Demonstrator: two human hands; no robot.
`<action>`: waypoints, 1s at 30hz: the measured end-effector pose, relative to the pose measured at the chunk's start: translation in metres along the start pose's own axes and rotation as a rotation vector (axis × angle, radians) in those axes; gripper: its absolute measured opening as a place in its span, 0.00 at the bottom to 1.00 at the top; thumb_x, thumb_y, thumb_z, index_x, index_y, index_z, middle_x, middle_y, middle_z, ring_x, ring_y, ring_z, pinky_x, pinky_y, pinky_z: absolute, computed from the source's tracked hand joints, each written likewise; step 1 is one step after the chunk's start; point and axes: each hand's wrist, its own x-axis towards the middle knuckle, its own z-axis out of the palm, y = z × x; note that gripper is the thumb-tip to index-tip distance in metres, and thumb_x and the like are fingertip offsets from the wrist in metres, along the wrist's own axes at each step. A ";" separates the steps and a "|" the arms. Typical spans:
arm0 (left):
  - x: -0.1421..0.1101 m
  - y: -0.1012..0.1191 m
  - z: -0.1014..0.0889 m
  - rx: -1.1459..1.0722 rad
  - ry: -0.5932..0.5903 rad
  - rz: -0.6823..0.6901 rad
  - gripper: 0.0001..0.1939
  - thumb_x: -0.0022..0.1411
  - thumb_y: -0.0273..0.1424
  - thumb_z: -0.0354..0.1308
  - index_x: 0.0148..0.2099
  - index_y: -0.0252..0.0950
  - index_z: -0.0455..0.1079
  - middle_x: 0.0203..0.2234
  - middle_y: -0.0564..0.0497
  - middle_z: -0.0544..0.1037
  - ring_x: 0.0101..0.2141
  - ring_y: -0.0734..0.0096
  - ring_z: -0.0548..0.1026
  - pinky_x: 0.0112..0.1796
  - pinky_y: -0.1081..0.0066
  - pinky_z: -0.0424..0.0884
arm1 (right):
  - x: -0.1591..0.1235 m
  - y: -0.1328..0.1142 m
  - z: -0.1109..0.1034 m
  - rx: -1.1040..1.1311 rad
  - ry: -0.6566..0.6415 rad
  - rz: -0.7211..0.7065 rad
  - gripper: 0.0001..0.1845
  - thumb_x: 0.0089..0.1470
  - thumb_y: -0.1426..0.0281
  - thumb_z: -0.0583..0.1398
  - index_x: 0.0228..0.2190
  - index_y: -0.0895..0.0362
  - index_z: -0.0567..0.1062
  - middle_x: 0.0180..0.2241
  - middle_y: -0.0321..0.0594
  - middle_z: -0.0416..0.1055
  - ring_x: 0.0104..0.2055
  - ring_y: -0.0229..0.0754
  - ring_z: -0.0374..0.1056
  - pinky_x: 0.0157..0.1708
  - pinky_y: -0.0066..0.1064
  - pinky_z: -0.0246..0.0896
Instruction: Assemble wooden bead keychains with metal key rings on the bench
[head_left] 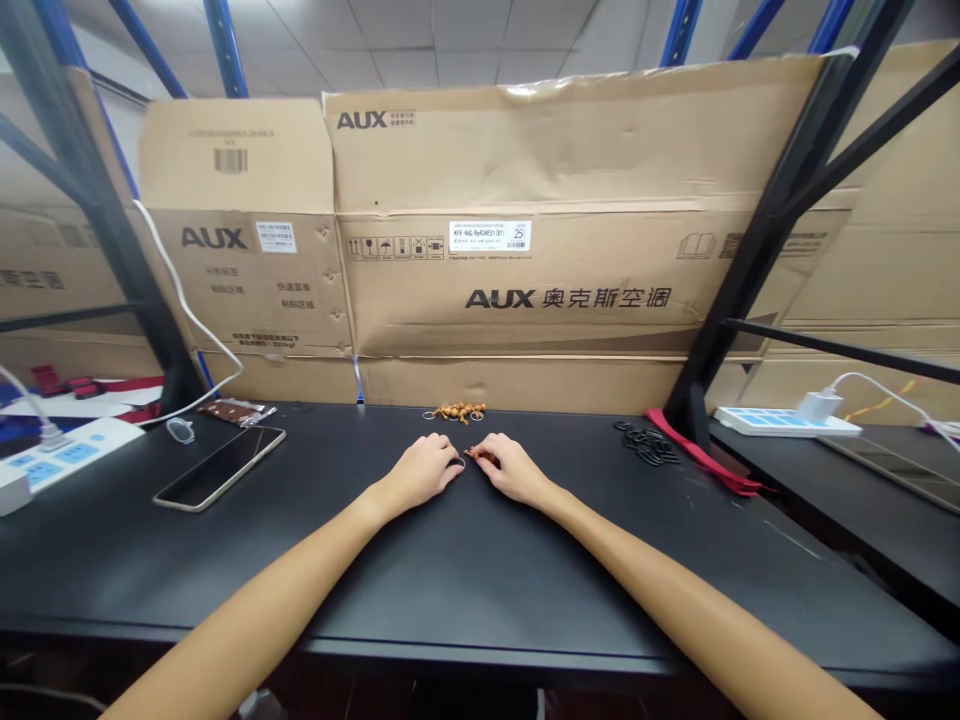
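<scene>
Both my hands rest on the black tabletop (465, 570), close together near its middle. My left hand (426, 470) is closed, thumb and fingers pinching a small metal ring (460, 461). Facing it, my right hand (513, 468) is closed around a small brown beaded charm (471, 453), mostly covered by the fingers. Whether ring and charm are joined cannot be made out. Just beyond the hands lies a little heap of amber-brown beaded keychains (459, 411) with metal rings. To the right is a pile of black loops (651, 446).
A smartphone (221, 470) lies at the left, beside a power strip (75, 450) with a white cable. A red strap (701, 455) runs by the black rack post (739, 260) at right. Cardboard panels (570, 180) stand along the back edge. Another power strip (787, 422) is farther right.
</scene>
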 end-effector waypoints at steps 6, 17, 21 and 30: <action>0.001 0.004 0.001 0.081 -0.001 0.016 0.16 0.68 0.30 0.44 0.35 0.32 0.71 0.31 0.44 0.73 0.32 0.65 0.71 0.37 0.67 0.66 | 0.000 -0.001 -0.001 0.017 -0.002 -0.024 0.09 0.56 0.77 0.54 0.33 0.57 0.75 0.33 0.41 0.71 0.36 0.41 0.63 0.39 0.33 0.58; 0.002 0.003 0.000 -0.434 0.113 -0.173 0.12 0.63 0.32 0.51 0.33 0.35 0.75 0.28 0.50 0.79 0.28 0.72 0.73 0.33 0.75 0.64 | 0.000 -0.006 -0.004 0.074 0.070 -0.020 0.08 0.52 0.75 0.57 0.31 0.57 0.77 0.28 0.40 0.70 0.33 0.40 0.62 0.35 0.32 0.59; 0.003 0.005 -0.004 -0.521 0.124 -0.259 0.13 0.62 0.33 0.52 0.32 0.34 0.75 0.24 0.52 0.78 0.25 0.73 0.72 0.31 0.75 0.64 | 0.002 -0.008 -0.006 0.251 0.076 0.081 0.07 0.52 0.70 0.58 0.30 0.57 0.77 0.28 0.39 0.72 0.31 0.40 0.65 0.34 0.32 0.61; 0.004 0.002 -0.007 -0.629 0.155 -0.289 0.13 0.61 0.34 0.53 0.31 0.34 0.75 0.23 0.52 0.79 0.25 0.73 0.74 0.31 0.75 0.65 | 0.006 0.000 -0.009 0.702 0.006 0.224 0.15 0.50 0.59 0.60 0.27 0.59 0.76 0.27 0.38 0.75 0.30 0.40 0.69 0.37 0.31 0.62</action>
